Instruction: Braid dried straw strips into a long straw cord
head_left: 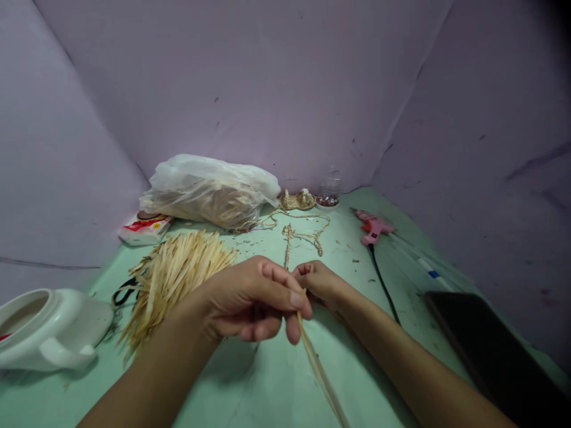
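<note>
Fingers [298, 300] pinching straw strip [319, 370], box [145, 229] lettering unreadable

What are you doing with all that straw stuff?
A person is working with dry straw at a green table. The left hand pinches a long straw strip in its fingers. The right hand is curled shut right beside it; what it grips is hidden. A plaited cord runs away from the hands across the table. A pile of straw strips lies to the left, and a pink glue gun lies to the right.
</note>
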`<action>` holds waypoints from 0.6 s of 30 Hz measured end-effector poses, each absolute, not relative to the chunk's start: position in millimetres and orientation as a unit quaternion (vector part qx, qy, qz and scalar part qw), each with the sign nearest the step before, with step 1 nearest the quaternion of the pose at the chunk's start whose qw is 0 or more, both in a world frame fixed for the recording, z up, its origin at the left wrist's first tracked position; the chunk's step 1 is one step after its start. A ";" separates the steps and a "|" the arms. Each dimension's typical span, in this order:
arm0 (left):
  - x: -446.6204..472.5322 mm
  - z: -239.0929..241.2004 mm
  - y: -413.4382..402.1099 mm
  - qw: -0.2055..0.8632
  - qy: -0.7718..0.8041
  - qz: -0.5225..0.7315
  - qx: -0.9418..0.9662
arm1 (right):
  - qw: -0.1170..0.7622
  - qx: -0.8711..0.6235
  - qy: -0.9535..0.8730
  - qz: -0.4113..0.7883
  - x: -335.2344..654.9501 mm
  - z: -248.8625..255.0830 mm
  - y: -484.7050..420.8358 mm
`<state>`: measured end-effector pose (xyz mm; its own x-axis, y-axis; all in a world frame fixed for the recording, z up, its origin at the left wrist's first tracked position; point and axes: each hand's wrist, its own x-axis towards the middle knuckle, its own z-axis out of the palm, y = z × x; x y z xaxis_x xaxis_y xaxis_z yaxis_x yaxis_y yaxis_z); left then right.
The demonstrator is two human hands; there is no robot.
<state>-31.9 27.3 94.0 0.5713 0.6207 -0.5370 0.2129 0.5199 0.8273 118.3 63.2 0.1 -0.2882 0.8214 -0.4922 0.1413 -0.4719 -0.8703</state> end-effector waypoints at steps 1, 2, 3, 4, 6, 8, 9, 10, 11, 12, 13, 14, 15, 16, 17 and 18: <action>-25.4 86.1 27.7 0.725 0.464 0.143 0.488 | 0.258 -0.538 -0.448 0.666 118.7 -0.2 63.2; -18.9 76.3 29.4 0.683 0.498 0.170 0.507 | 0.258 -0.536 -0.447 0.668 118.9 -0.6 63.4; -13.0 65.3 32.1 0.642 0.533 0.189 0.518 | 0.254 -0.535 -0.443 0.673 119.0 -0.9 63.7; -8.1 53.9 35.5 0.610 0.564 0.195 0.522 | 0.249 -0.534 -0.438 0.679 118.9 -1.1 64.1; -2.5 33.4 42.6 0.557 0.622 0.207 0.509 | 0.236 -0.535 -0.428 0.689 118.3 -0.9 64.9; -2.5 19.8 48.2 0.513 0.646 0.229 0.517 | 0.230 -0.544 -0.417 0.691 117.8 0.0 65.4; -3.9 16.0 50.0 0.485 0.647 0.244 0.536 | 0.230 -0.548 -0.412 0.691 117.7 0.6 65.6; -5.7 13.9 51.2 0.454 0.643 0.259 0.560 | 0.233 -0.549 -0.407 0.692 117.8 1.0 65.7; -7.5 13.0 51.9 0.425 0.637 0.270 0.584 | 0.235 -0.547 -0.404 0.694 118.0 1.3 65.8; -9.0 12.8 52.2 0.402 0.632 0.275 0.603 | 0.236 -0.544 -0.401 0.698 118.3 1.4 65.8; -10.0 12.6 52.4 0.391 0.629 0.274 0.613 | 0.237 -0.540 -0.399 0.702 118.6 1.3 65.8; -10.5 12.2 52.6 0.391 0.629 0.271 0.614 | 0.237 -0.536 -0.399 0.705 118.9 1.0 65.9; -10.5 11.2 52.8 0.397 0.632 0.268 0.610 | 0.237 -0.534 -0.398 0.708 119.1 0.7 65.9; -10.2 9.7 53.2 0.401 0.633 0.268 0.606 | 0.236 -0.531 -0.397 0.710 119.1 0.4 65.9; -9.8 7.5 53.6 0.400 0.632 0.272 0.606 | 0.235 -0.529 -0.399 0.711 119.0 0.1 65.9; -9.5 5.0 54.2 0.397 0.628 0.278 0.609 | 0.233 -0.529 -0.404 0.710 118.7 0.1 65.9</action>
<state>-9.5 54.2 5.0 0.0560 0.9854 -0.1605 0.5451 0.1045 0.8319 118.7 65.9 0.1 -0.3330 0.7570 -0.5623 0.0962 -0.5659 -0.8188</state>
